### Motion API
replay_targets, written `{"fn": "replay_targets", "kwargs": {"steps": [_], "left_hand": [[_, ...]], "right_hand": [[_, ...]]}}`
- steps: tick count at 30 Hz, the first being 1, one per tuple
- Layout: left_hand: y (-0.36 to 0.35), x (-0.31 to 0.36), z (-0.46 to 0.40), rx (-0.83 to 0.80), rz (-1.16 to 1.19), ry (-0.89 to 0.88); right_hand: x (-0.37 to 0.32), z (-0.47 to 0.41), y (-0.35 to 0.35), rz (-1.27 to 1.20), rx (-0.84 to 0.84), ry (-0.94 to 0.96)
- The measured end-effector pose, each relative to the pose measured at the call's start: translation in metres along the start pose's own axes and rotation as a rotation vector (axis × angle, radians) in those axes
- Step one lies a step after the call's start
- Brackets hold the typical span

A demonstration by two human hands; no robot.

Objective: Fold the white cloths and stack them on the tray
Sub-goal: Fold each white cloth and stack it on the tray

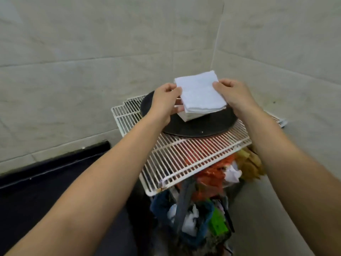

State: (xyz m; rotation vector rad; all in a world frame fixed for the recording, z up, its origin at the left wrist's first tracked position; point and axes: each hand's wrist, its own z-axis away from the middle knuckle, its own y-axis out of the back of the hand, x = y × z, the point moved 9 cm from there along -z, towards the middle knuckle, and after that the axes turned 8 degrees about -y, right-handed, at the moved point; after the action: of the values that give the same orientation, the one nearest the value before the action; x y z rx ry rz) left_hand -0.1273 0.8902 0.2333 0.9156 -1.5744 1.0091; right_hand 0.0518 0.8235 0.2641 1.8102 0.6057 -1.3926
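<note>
A folded white cloth (200,94) is held flat just above a stack of folded white cloths (191,116). The stack stands on a round dark tray (208,124). My left hand (166,102) pinches the cloth's left edge between thumb and fingers. My right hand (230,94) pinches its right edge in the same way. Most of the stack is hidden under the held cloth, and only its near corner shows.
The tray rests on a white wire rack (184,154) set in the corner of two tiled walls. Below the rack lies a heap of coloured clutter (206,206). A black surface (46,182) runs along the left wall.
</note>
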Motion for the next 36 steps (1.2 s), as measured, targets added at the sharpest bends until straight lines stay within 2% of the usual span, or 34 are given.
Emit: {"fn": "replay_targets", "kwargs": {"steps": [5,9,14,20,25,28,32,36], "left_hand": [[-0.016,-0.006,-0.061,0.167,-0.024,0.028],[-0.015,-0.028,-0.081,0.237,-0.072,0.102],[-0.007,-0.051,-0.088,0.261,-0.125,0.121],[0.007,-0.052,-0.086,0.305,-0.179,0.1],[0.02,-0.061,-0.08,0.332,-0.315,0.108],[0.027,-0.06,-0.075,0.328,-0.429,0.103],[0.047,-0.036,-0.057,0.36,-0.39,0.039],[0.083,-0.001,-0.002,0.392,-0.373,-0.061]], "right_hand": [[0.003,-0.1,-0.017,0.165,-0.121,0.051],[0.023,-0.137,-0.036,0.323,-0.217,0.068],[0.044,-0.144,-0.052,0.395,-0.309,0.079],[0.049,-0.144,-0.06,0.332,-0.375,0.056],[0.052,-0.141,-0.065,0.341,-0.408,0.032],[0.045,-0.138,-0.055,0.359,-0.352,0.032],[-0.003,-0.115,-0.039,0.416,-0.136,0.201],[-0.065,-0.039,-0.076,0.35,-0.176,0.46]]}}
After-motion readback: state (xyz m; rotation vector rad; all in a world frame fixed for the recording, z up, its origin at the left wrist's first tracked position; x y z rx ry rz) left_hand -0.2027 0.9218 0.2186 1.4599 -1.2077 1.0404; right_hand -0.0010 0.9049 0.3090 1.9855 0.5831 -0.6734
